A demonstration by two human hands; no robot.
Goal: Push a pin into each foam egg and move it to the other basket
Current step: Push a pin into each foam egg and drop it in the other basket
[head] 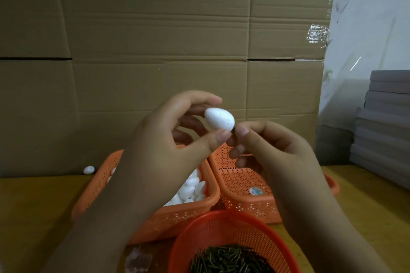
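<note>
cardboard (155, 40) fills the back of the frame, with grey stacked boards (386, 122) at the right edge. on the wooden table (26, 217) two orange baskets sit side by side: the left basket (168, 217) holds white foam eggs (190, 188), the right basket (241, 184) is partly hidden behind the right hand (279, 153). a round red basket (221, 228) of dark pins (228, 259) sits at bottom centre. one stray egg (89, 170) lies at the left by the cardboard.

the egg (219, 118) is held at frame centre, above the baskets, its long axis slanting from upper left to lower right. the left hand (168, 139) grips it with thumb and fingers. the right hand pinches a small dark thing at the egg's lower right end, likely a pin, mostly hidden.
</note>
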